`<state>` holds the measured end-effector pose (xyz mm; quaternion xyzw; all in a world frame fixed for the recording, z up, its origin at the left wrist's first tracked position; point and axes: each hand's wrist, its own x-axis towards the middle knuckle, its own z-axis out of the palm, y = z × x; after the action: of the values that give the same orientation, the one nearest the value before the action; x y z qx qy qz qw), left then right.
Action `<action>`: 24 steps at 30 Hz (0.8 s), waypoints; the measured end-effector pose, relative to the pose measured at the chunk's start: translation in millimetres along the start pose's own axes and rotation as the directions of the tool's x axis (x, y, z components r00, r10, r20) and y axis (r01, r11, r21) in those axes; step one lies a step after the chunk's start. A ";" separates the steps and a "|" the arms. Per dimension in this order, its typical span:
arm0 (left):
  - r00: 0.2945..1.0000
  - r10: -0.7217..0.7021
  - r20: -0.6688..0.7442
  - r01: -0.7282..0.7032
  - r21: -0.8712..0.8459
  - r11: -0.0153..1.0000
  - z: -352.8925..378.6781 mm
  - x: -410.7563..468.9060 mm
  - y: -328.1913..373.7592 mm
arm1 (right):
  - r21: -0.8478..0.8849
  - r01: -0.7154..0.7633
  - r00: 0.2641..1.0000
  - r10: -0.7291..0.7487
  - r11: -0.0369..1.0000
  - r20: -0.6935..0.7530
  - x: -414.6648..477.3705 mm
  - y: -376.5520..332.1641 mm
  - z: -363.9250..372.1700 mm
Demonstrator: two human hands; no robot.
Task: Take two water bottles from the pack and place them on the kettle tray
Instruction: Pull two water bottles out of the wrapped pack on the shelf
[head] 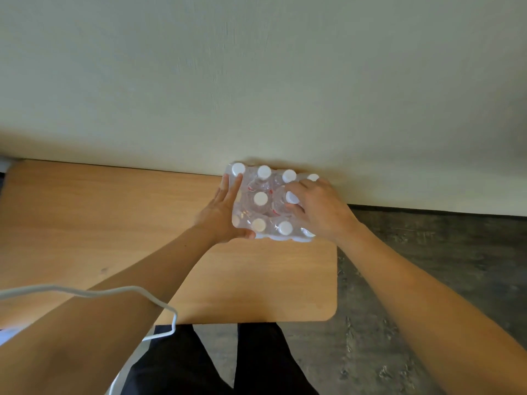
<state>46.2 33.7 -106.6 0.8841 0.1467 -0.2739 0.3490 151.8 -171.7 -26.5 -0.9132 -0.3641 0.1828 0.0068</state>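
- Bottles in the pack point(266, 202) sit under both hands, white caps up, shrink-wrapped in clear plastic, at the far right part of the tabletop point(128, 223) and right against the wall point(256, 81).
- Left hand point(221, 212) lies flat along the pack's left side, fingers stretched out toward the wall, thumb hooked round the near left corner.
- Right hand point(316, 206) is on top of the pack's right half, fingers curled and closing round one white cap point(292, 197) in the middle row; whether that bottle is free of the wrap, I can't tell.
- Centre cap point(260, 198) stands clear between the two hands.
- Out from there: bare wooden tabletop to the left, a white cable point(114, 292) draped over the left forearm, dark floor point(427, 252) off to the right, black trousers point(199, 363) below the table edge.
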 end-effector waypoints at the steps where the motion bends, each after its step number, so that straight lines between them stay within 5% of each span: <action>1: 1.000 0.019 0.001 -0.019 -0.011 1.000 -0.5 -3.0 2.3 | 0.059 -0.012 0.999 0.014 0.998 -0.034 -4.3 -3.0 -9.2; 7: 0.970 0.207 -0.128 -0.231 -0.218 0.948 -7.0 -22.7 26.1 | 0.349 0.150 0.925 -0.007 0.925 -0.379 -27.6 -37.8 -87.6; 10: 0.917 0.241 -0.319 -0.379 -0.501 0.778 -16.6 -37.1 44.8 | 0.452 0.149 0.888 0.083 0.879 -0.453 -37.9 -62.7 -125.2; 14: 0.826 0.196 -0.529 -0.523 -0.588 0.617 -25.0 -52.0 57.5 | 0.566 0.126 0.786 0.266 0.814 -0.558 -39.5 -89.6 -150.0; 18: 0.844 0.148 -0.516 -0.455 -0.542 0.706 -39.7 -65.0 53.9 | 0.665 0.105 0.716 0.408 0.739 -0.566 -22.2 -109.1 -139.1; 24: 0.929 0.131 -0.345 -0.284 -0.442 0.851 -33.5 -80.2 14.3 | 0.775 0.086 0.764 0.457 0.626 -0.454 -1.3 -97.9 -87.8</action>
<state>0.7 41.5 -31.5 0.8103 0.1644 -0.0503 0.5602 115.8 -90.0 70.1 -0.8648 -0.1268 0.0100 0.4857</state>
